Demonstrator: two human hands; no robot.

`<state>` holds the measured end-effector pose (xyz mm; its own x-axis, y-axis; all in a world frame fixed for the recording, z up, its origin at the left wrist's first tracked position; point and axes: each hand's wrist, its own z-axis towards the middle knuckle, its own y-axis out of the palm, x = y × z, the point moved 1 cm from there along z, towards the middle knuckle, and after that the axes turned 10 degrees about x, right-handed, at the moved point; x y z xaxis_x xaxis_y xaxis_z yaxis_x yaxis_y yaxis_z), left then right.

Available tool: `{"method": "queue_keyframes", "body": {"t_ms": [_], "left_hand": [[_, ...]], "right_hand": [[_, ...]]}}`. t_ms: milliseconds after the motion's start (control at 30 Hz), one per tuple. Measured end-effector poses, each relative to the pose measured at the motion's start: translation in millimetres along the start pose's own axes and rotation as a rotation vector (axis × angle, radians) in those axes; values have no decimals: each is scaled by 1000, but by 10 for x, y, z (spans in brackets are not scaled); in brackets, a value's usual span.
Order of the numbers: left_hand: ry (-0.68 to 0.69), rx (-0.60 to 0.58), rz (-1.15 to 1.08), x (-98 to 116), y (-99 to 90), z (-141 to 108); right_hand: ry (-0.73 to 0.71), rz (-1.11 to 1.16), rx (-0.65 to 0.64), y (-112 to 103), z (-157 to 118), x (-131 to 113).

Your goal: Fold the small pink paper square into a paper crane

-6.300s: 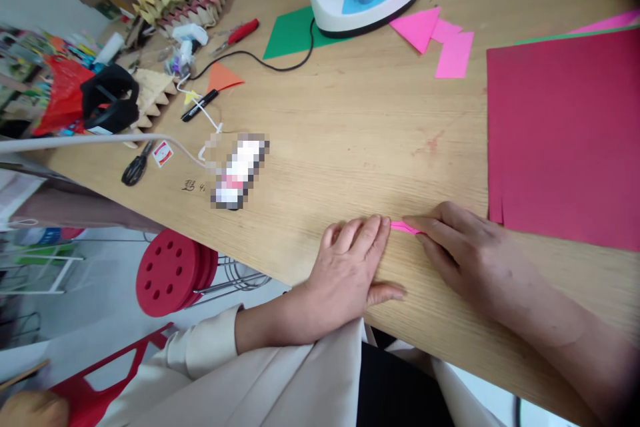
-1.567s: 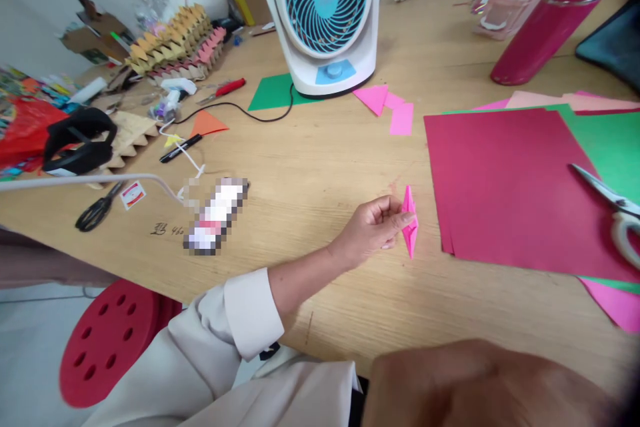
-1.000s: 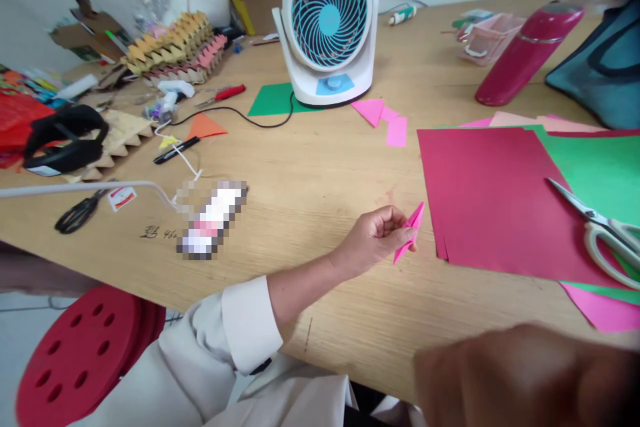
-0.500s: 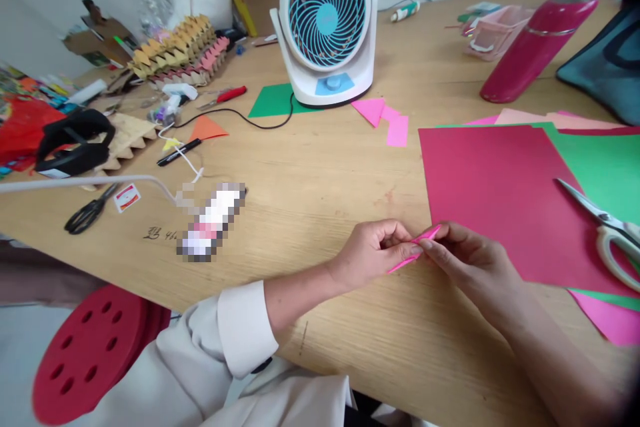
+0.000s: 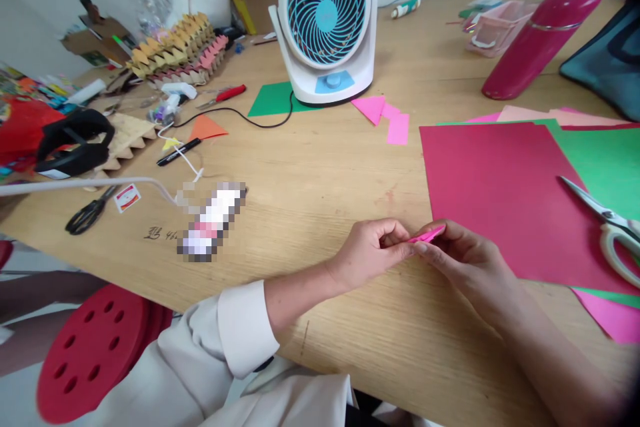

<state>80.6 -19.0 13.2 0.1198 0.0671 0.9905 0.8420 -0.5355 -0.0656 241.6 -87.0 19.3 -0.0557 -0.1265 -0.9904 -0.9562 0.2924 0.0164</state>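
A small folded piece of pink paper [image 5: 428, 235] is pinched between my two hands, over the table near its front edge. My left hand [image 5: 373, 247] is closed on the paper's left end, the thumb lying along it. From the other side my right hand [image 5: 465, 253] grips it between thumb and fingers, its fingertips close to the left ones. Part of the paper is hidden by the fingers. Just right of my hands lies a large dark red sheet [image 5: 500, 200], with white-handled scissors [image 5: 607, 217] on top.
A white-and-blue fan [image 5: 327, 20] stands at the back, with pink paper pieces [image 5: 399, 129] before it. A phone [image 5: 213, 221] lies to the left, near black scissors [image 5: 87, 213]. A magenta bottle [image 5: 543, 43] is back right; red stools [image 5: 93, 353] stand below left.
The pink paper's lower edge, which showed beneath my left thumb before, is now out of sight. My hands stay almost in place. More of a person's legs shows at the lower left.
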Motion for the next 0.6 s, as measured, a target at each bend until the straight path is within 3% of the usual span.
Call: {"method": "queue_keyframes", "body": {"t_ms": [300,600], "left_hand": [[-2,-73,40,49,2,-17],[-42,-62,41,3,11,9]], "right_hand": [[-48,-116,46,-40,-14,70],[-153,-204,115,-6,-38,21]]}}
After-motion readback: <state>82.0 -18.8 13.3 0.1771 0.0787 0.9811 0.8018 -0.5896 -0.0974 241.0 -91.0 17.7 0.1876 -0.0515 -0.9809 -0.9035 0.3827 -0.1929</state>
